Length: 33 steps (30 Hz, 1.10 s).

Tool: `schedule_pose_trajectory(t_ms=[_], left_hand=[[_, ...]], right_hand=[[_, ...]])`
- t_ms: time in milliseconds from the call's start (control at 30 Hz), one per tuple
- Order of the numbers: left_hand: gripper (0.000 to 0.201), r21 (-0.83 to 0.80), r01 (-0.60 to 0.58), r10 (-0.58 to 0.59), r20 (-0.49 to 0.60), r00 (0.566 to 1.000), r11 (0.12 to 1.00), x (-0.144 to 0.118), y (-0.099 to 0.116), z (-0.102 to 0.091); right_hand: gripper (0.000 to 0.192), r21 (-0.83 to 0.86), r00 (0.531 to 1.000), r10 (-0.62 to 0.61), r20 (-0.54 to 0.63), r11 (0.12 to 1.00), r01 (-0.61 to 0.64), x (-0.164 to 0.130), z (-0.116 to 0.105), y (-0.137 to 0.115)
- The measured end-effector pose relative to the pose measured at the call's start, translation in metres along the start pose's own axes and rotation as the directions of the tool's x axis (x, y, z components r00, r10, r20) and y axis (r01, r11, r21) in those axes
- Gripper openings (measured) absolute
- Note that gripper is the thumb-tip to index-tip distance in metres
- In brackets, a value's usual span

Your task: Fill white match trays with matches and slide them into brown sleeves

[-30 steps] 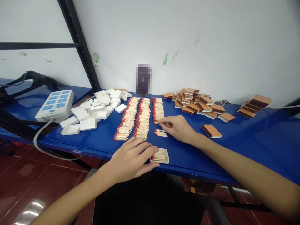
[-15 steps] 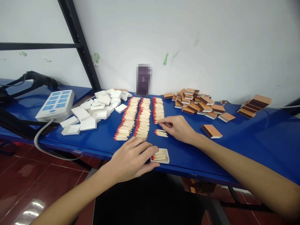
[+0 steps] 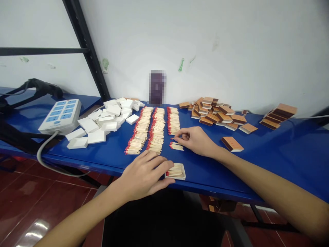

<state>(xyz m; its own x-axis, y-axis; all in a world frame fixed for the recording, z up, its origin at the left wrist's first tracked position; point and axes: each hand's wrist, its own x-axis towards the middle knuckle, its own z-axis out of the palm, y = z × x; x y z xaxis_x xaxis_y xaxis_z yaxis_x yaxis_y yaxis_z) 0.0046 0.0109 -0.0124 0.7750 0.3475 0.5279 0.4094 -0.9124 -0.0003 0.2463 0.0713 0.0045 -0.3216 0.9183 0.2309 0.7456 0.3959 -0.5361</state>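
The left hand [image 3: 144,175] holds the little tray [image 3: 176,171] of matches in its grip; the right hand [image 3: 196,140] pinches one match [image 3: 175,138] above the tabletop [image 3: 269,151].

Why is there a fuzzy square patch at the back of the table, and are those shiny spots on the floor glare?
Head view: the dark object against the wall is pixelated on purpose, while the matchsticks around it stay sharp. The pale streaks on the red floor tiles are glare from lighting. Straight edges bow slightly near the frame's borders, a wide-lens effect.

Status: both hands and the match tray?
Left hand steadies small white tray of red-tipped matches. Right hand pinches matches by small loose match pile. Nothing between them.
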Motion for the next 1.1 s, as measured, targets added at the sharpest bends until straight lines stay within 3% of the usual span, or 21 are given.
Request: schedule_pose_trajectory(t_ms=[133, 233, 367, 567, 867, 1100], left_hand=[[0.026, -0.004, -0.001, 0.001, -0.004, 1.0, 1.0, 0.0, 0.0, 0.0], [0.026, -0.01, 0.005, -0.005, 0.003, 1.0, 1.0, 0.0, -0.001, 0.001], [0.026, -0.012, 0.008, -0.007, 0.009, 1.0, 1.0, 0.0, 0.0, 0.0], [0.027, -0.012, 0.007, -0.007, 0.01, 1.0, 1.0, 0.0, 0.0, 0.0], [0.027, -0.01, 0.003, -0.003, 0.009, 1.0, 1.0, 0.001, -0.001, 0.001], [0.026, -0.011, 0.007, -0.007, 0.022, 1.0, 1.0, 0.0, 0.0, 0.0]], right_hand=[[0.026, 0.089, 0.995, 0.055, 0.088, 0.994, -0.063, -0.001, -0.006, -0.003], [0.026, 0.134, 0.998, 0.047, 0.049, 0.99, -0.054, -0.001, -0.007, 0.0], [0.024, 0.022, 0.997, -0.004, -0.078, 1.0, 0.006, 0.001, -0.001, 0.007], [0.021, -0.079, 0.99, -0.086, -0.116, 0.994, 0.077, 0.004, 0.005, 0.012], [0.019, -0.097, 0.991, -0.055, -0.124, 0.994, 0.043, 0.005, 0.004, 0.009], [0.02, -0.096, 0.995, -0.071, -0.068, 0.993, 0.064, 0.006, 0.003, 0.008]])
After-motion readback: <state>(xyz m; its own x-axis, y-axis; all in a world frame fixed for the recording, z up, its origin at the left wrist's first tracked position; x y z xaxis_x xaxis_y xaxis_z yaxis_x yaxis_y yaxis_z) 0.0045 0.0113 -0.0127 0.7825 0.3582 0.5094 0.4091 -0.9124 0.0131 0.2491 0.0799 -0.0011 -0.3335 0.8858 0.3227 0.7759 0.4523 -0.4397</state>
